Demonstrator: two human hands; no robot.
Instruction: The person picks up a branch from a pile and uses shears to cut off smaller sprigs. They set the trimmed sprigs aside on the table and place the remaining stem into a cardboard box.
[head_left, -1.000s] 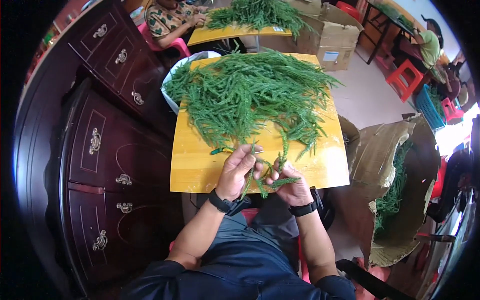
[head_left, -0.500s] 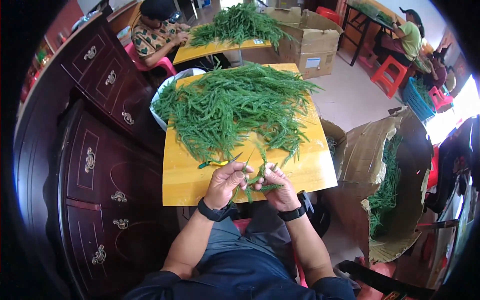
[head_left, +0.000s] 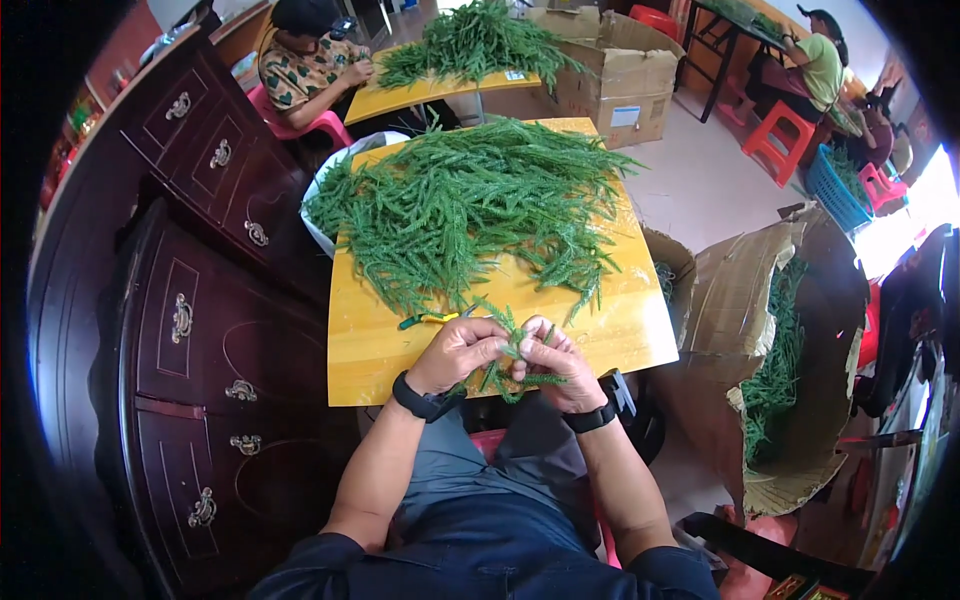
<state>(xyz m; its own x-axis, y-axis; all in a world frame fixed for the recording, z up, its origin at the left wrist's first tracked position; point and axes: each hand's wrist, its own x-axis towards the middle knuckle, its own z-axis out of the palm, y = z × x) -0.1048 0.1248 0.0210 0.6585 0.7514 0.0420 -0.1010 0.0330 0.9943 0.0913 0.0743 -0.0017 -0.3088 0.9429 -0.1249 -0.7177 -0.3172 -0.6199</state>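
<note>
Above the near edge of the yellow tabletop [head_left: 375, 365], my left hand [head_left: 455, 355] and my right hand [head_left: 562, 370] meet around a small green artificial sprig [head_left: 492, 312]. Both hands pinch it with thumb and fingers, close together, and its leafy ends stick out above and below them. The exact joint between the fingertips is hidden. Just beyond my left hand lies a cutting tool with yellow-and-green handles [head_left: 428, 319], partly covered by that hand. A large heap of similar green sprigs [head_left: 470, 210] covers the far part of the table.
Dark wooden drawers [head_left: 190, 370] stand close on the left. To the right, an open cardboard box [head_left: 730, 300] holds more greenery. Ahead, a person [head_left: 310, 80] sits at another yellow table with a green pile [head_left: 480, 45]. Others sit near red stools [head_left: 778, 145] at far right.
My hands have drawn closer together around the sprig, the left one moving right and covering the tool's blade. The sprig's top now leans left.
</note>
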